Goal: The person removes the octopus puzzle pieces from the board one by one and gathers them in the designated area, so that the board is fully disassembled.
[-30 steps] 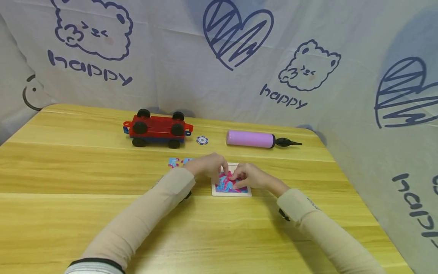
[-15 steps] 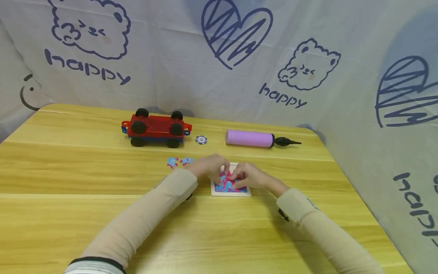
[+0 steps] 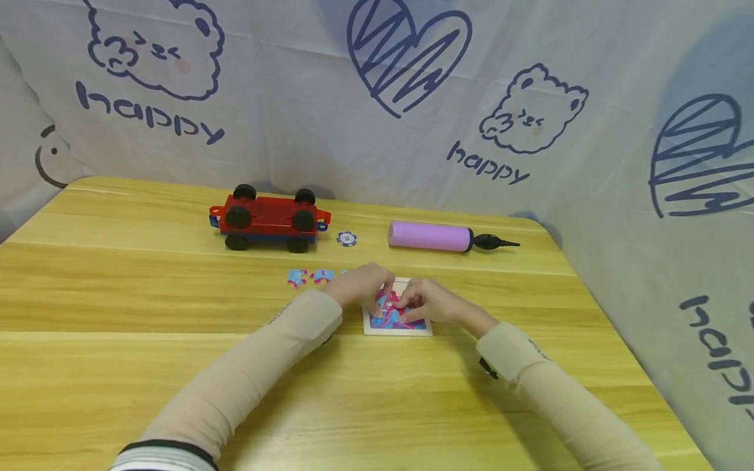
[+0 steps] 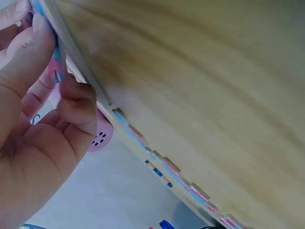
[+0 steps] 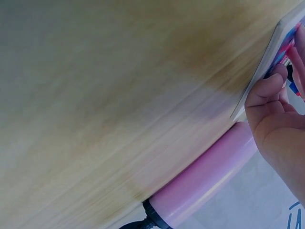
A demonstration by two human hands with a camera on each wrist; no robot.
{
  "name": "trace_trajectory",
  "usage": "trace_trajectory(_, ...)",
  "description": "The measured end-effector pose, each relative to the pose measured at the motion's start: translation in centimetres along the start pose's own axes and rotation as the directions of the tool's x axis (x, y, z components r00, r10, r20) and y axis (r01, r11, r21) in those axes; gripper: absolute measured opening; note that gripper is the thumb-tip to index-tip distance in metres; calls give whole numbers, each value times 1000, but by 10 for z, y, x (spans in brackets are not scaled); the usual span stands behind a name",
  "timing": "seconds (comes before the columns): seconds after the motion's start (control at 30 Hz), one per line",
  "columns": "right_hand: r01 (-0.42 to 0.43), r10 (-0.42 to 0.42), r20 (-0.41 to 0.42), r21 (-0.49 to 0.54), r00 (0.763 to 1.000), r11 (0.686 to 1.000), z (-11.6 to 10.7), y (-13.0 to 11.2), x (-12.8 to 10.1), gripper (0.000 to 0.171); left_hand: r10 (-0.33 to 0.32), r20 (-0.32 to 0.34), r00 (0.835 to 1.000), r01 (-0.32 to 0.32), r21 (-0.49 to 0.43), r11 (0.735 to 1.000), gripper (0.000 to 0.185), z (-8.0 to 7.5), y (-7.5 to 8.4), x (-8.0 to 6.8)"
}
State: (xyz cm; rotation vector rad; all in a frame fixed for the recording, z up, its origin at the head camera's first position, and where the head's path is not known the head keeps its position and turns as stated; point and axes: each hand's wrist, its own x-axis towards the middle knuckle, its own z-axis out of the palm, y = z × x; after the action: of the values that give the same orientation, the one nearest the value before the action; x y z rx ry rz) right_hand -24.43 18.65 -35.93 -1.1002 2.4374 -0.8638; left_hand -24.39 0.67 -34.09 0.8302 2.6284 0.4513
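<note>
A small white puzzle board (image 3: pixel 398 329) with a pink and blue picture lies on the wooden table (image 3: pixel 177 294). My left hand (image 3: pixel 377 297) reaches over the board's left part. In the left wrist view my left hand (image 4: pixel 50 67) pinches a pink and blue puzzle piece (image 4: pixel 57 74) at the board's edge (image 4: pixel 90 83). My right hand (image 3: pixel 408 305) lies on the board's right part with bent fingers. Its thumb (image 5: pixel 269 88) sits against the board's rim (image 5: pixel 279 36) and its fingers lie over the picture. The hands hide much of the picture.
Loose puzzle pieces (image 3: pixel 310 277) lie just left of the hands. Behind them stand a red toy car (image 3: pixel 268 224), a small blue-white chip (image 3: pixel 346 239) and a pink pump (image 3: pixel 431 236) with a black nozzle. A printed cloth hangs behind and to the right.
Both hands stay on the board and shift only slightly. More of the loose pieces shows left of my left hand.
</note>
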Motion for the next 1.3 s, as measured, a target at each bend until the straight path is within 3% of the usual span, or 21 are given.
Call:
trace_trajectory(0.2,5,-5,-7,-9,1000,1000,-2,-2,-2,20,40,-16,999,-40,-6,999,27,-1,-1,0)
trace_trajectory(0.47,28,-28,-11,-6,1000,1000,-1,-2,-1,22,43,-23,999,-45,-78,996,35,-4,-6,-2)
trace_trajectory(0.7,18,-18,-4,-25,1000,1000,-3,-4,0,22,90,-46,995,-96,-169,981,17,-10,-14,-4)
trace_trajectory(1.07,-38,40,39,-46,998,998,-6,-6,-2,23,132,-72,989,-142,-172,975,21,-13,-27,-9)
trace_trajectory(1.3,-60,60,17,-27,998,998,-4,-4,-2,34,145,-85,986,-160,-195,968,22,-13,-30,-16)
